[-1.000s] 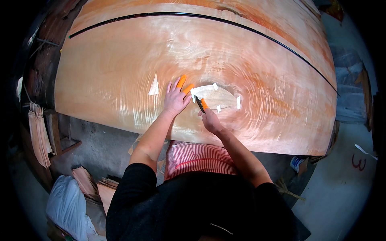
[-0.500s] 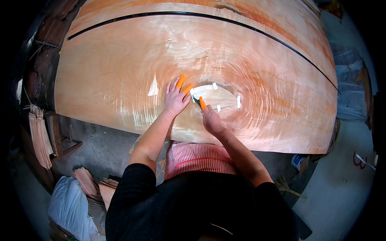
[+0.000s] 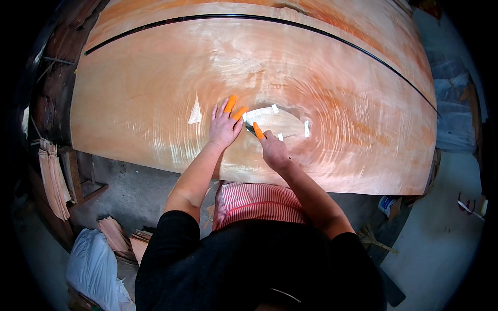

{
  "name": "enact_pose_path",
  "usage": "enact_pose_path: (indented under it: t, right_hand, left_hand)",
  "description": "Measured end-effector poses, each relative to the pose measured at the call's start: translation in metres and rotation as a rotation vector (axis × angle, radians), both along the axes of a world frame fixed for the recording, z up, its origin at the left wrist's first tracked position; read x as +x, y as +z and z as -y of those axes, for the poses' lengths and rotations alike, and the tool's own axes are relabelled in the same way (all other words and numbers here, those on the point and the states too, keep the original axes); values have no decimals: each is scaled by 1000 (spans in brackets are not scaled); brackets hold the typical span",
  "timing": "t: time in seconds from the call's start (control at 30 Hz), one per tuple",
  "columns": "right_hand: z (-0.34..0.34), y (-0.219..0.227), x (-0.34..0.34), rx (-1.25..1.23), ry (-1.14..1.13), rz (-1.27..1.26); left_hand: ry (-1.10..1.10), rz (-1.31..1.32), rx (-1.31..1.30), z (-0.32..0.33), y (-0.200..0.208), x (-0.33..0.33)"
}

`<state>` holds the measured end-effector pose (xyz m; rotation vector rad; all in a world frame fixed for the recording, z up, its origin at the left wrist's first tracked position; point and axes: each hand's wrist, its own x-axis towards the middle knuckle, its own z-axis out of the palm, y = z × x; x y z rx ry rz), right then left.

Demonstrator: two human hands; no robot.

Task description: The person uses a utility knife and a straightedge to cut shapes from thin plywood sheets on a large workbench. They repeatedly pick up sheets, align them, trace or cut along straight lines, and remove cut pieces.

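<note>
A broad sheet of thin wood veneer [image 3: 140,83] with wavy grain lies in front of me. On it a pale leaf-shaped wood patch [image 3: 277,122] has small white tape pieces [image 3: 306,128] along its edge. My left hand [image 3: 224,129] presses flat on the veneer at the patch's left end, fingers spread, with orange covers on two fingers. My right hand [image 3: 275,150] grips a slim dark knife-like tool [image 3: 249,128], its tip at the patch's left end. An orange cover sits on the right index finger. The tool's handle is hidden in the palm.
A narrow pale triangular piece [image 3: 195,112] lies left of my left hand. A long black strip [image 3: 223,16] curves across the far part of the sheet. Veneer scraps [image 3: 53,176] and a white plastic bag [image 3: 93,267] are at the left, wrapped plastic [image 3: 454,114] at the right.
The view has shifted slightly. My right hand and the tool have moved a little left along the patch's left end. My left hand stays pressed on the veneer.
</note>
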<state>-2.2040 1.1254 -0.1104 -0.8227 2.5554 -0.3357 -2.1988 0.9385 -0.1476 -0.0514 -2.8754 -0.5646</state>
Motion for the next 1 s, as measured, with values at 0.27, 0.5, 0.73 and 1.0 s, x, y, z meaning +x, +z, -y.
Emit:
enact_pose_path:
  t: [0.27, 0.5, 0.73, 1.0]
  right_hand:
    - [-2, 2, 1, -20, -92, 80]
    - [-3, -10, -2, -182, -169, 220]
    - [-10, -13, -3, -218, -309, 407]
    - [-56, -34, 17, -649, -359, 214]
  left_hand:
    - [-7, -52, 19, -1, -1, 0]
    - [-11, -48, 18, 0, -1, 0]
    - [7, -39, 47, -2, 2, -4]
    - [367, -4, 13, -13, 1, -26]
